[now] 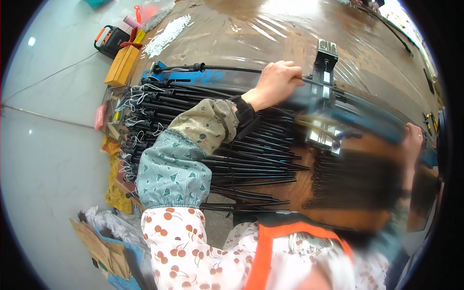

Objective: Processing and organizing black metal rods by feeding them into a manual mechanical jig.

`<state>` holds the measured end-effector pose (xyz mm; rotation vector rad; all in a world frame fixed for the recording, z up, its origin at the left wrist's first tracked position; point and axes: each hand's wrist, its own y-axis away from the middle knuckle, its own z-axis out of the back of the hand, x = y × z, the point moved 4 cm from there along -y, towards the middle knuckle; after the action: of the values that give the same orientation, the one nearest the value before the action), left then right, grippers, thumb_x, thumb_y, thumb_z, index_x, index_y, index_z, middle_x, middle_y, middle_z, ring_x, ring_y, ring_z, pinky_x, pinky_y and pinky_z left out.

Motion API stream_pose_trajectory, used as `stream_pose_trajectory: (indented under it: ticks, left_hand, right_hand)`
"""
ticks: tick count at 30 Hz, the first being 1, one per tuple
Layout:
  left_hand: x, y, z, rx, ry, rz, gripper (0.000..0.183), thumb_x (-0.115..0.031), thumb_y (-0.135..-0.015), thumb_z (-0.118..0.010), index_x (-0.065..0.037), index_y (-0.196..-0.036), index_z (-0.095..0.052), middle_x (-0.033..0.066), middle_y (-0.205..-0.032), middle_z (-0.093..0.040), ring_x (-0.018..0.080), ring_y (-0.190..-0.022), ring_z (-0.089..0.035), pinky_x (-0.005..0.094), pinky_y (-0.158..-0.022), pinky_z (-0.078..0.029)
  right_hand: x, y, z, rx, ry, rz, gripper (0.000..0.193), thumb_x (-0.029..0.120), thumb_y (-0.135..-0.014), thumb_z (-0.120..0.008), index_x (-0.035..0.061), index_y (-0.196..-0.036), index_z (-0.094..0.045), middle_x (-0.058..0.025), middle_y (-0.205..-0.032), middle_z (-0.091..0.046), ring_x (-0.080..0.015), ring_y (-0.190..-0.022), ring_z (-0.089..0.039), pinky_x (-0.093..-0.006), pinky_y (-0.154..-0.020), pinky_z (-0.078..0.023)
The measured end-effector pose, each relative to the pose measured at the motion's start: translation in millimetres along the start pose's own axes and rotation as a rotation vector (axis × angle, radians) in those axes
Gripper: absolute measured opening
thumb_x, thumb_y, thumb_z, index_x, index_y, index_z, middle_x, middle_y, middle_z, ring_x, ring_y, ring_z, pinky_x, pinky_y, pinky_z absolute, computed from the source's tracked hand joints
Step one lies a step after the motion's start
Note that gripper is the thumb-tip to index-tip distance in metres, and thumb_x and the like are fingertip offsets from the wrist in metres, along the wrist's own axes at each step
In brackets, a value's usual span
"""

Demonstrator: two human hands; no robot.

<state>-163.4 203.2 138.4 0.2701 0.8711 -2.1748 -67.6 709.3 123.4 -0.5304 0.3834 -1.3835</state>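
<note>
My left hand (279, 83) is closed round a thin black cable (227, 68) that runs level across the far part of the table. The cable's collared end lies at the left on a blue metal fixture (193, 77). To the right of my left hand the cable passes over a black and silver clamping device (325, 65). My right hand (413, 141) is at the far right with its fingers curled in; what it holds is smeared by motion. A blurred blue and dark bar (369, 118) stretches between the device and that hand.
Many black cables (241, 145) with white loops lie side by side below my left arm. Dark springs (355, 179) lie in rows at the right. An orange-yellow box (122, 65), a black case (113, 41) and white small tubes (168, 36) are at the far left.
</note>
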Motion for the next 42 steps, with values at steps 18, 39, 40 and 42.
stream_pose_trajectory:
  ticks: [18, 39, 40, 42]
  left_hand:
    - [-3, -13, -14, 0.300, -0.269, 0.085, 0.020, -0.026, -0.097, -0.055, -0.007, -0.093, -0.063, 0.0212, -0.079, -0.065, 0.0435, -0.079, -0.063, 0.0523, -0.066, -0.048]
    - [94, -3, 35, 0.011, -0.671, -0.566, 0.014, -0.021, -0.101, -0.054, -0.014, -0.112, -0.058, 0.0024, -0.093, -0.068, 0.0250, -0.083, -0.066, 0.0384, -0.070, -0.051]
    - [105, 3, 50, -0.048, -0.682, -0.655, 0.016, -0.020, -0.100, -0.055, -0.015, -0.114, -0.058, 0.0006, -0.095, -0.067, 0.0238, -0.087, -0.066, 0.0385, -0.076, -0.051]
    - [89, 17, 83, 0.049, -0.952, -0.427, 0.017, -0.015, -0.097, -0.056, -0.014, -0.113, -0.062, 0.0082, -0.098, -0.067, 0.0296, -0.092, -0.064, 0.0450, -0.081, -0.050]
  right_hand:
    - [186, 26, 27, 0.002, -0.209, 0.252, 0.021, 0.010, -0.086, -0.069, 0.0056, -0.106, -0.071, -0.0071, -0.098, -0.070, -0.0265, -0.101, -0.063, -0.0400, -0.091, -0.041]
    - [265, 99, 49, 0.387, -0.242, 0.535, 0.012, 0.008, -0.075, -0.064, 0.0042, -0.085, -0.058, -0.0077, -0.070, -0.051, -0.0234, -0.068, -0.055, -0.0371, -0.059, -0.044]
    - [281, 124, 62, 0.478, -0.321, 0.533, 0.015, 0.010, -0.072, -0.063, 0.0037, -0.086, -0.059, -0.0072, -0.072, -0.051, -0.0238, -0.071, -0.054, -0.0371, -0.060, -0.044]
    - [297, 143, 72, 0.545, -0.461, 0.585, 0.019, 0.011, -0.069, -0.061, 0.0032, -0.087, -0.059, -0.0068, -0.074, -0.051, -0.0241, -0.073, -0.053, -0.0371, -0.061, -0.043]
